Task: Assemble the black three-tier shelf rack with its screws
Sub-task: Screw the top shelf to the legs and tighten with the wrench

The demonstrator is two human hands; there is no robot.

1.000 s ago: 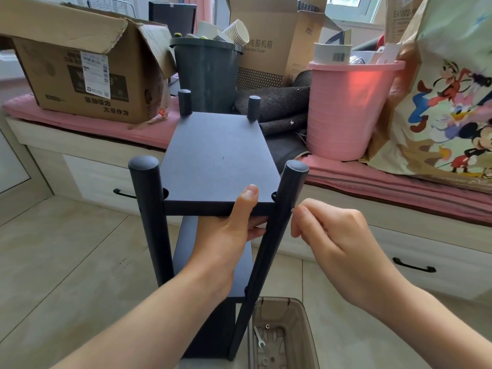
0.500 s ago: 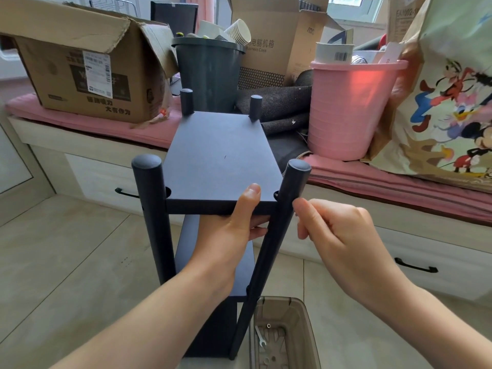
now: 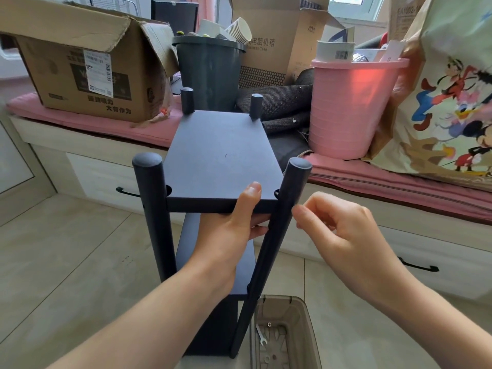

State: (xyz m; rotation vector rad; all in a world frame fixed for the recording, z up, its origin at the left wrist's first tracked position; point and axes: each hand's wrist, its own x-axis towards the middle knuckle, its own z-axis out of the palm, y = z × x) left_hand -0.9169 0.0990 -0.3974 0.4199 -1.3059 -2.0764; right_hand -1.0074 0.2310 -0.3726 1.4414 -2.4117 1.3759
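Note:
The black shelf rack (image 3: 221, 155) stands upright on the tiled floor, with round black posts at its corners and lower boards beneath. My left hand (image 3: 231, 230) grips the near edge of the top board, thumb on top and fingers underneath. My right hand (image 3: 338, 235) is at the near right post (image 3: 279, 222), thumb and curled fingers pinched together at the post's side, level with the top board. Whether a screw sits between the fingertips is hidden.
A brown translucent bin (image 3: 287, 334) by the rack's foot holds a small wrench (image 3: 261, 334) and loose hardware. Behind, a pink-cushioned bench (image 3: 106, 123) with drawers carries cardboard boxes (image 3: 87, 67), a dark bin (image 3: 210, 70), a pink bucket (image 3: 351, 107) and a cartoon-print bag (image 3: 447, 102).
My right hand has shifted slightly at the near right post, its fingertips turning beside it. My left hand keeps its grip on the top board. The rack stays put.

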